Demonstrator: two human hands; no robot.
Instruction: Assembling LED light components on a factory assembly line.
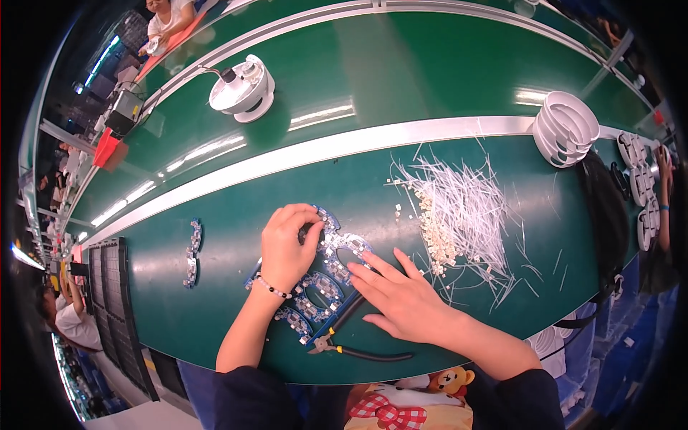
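Blue curved circuit boards [320, 289] with small white parts lie joined in a panel in front of me. My left hand [287, 240], a beaded bracelet at its wrist, pinches the panel's upper left part between thumb and curled fingers; the exact grip is partly hidden. Across the panel's right side, my right hand [398, 294] spreads its fingers, with the fingertips touching the boards and nothing held. Cutting pliers [322, 345] with black and yellow handles lie against the panel's lower edge, one handle reaching up beside the right hand.
Right of my hands lies a heap of thin white strips [469, 215] with small cream connectors [436, 240] along it. A separate curved board [192, 252] and black trays [115, 308] are at left. Stacked white rings [565, 129] and a white device [244, 89] stand farther off. Co-workers sit beyond.
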